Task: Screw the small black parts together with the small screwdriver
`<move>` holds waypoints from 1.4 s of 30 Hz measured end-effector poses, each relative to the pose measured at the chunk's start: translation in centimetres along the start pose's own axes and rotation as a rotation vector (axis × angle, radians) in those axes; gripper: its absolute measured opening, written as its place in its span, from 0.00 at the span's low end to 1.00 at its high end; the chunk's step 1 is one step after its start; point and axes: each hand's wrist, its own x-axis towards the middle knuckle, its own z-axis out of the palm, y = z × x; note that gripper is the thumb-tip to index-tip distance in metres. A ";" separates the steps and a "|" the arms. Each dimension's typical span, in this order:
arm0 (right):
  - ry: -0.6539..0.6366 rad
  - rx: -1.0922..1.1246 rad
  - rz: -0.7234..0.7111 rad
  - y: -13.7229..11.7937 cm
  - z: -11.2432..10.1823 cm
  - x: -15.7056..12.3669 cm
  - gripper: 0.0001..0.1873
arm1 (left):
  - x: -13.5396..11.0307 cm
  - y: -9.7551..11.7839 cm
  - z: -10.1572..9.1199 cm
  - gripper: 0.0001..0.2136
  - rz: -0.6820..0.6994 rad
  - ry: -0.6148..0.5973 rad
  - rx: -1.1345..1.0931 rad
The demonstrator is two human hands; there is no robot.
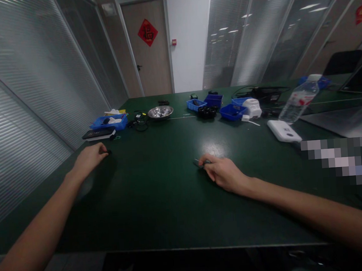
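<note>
My left hand [91, 158] is at the left side of the dark green table [161, 203], its thumb and fingers pinched on a small black object [108, 152] low over the surface. What kind of object it is cannot be made out. Nearer the middle, my right hand [223, 171] is closed round a thin tool with a metal tip [197, 161], which points left and lies low near the tabletop. Most of the tool is hidden by the fingers. Just beyond my left hand lies a black-and-white flat box [98, 134].
At the back left stand a blue basket [122, 122] with items, black cables [140, 124] and a metal bowl [161, 113]. Several blue trays [232, 113] sit at the back middle. On the right are a white power bank [283, 131] and a water bottle [300, 98].
</note>
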 end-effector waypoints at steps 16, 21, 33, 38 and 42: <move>0.097 -0.011 -0.038 -0.5 0.1 0.0 0.17 | -8.6 19.5 1.5 0.12 0.673 -0.207 -0.583; 0.112 0.033 0.045 -0.8 0.1 0.0 0.13 | -11.8 23.9 2.8 0.14 0.788 -0.217 -0.723; 0.032 -0.002 -0.044 -1.4 -0.5 0.0 0.11 | -11.9 23.6 2.7 0.09 0.818 -0.192 -0.715; 0.015 -0.014 -0.057 -1.6 -0.6 0.0 0.10 | -11.9 23.7 2.7 0.09 0.823 -0.193 -0.709; -0.002 -0.011 -0.076 -1.5 -0.5 0.0 0.10 | -11.8 23.7 2.6 0.09 0.835 -0.204 -0.710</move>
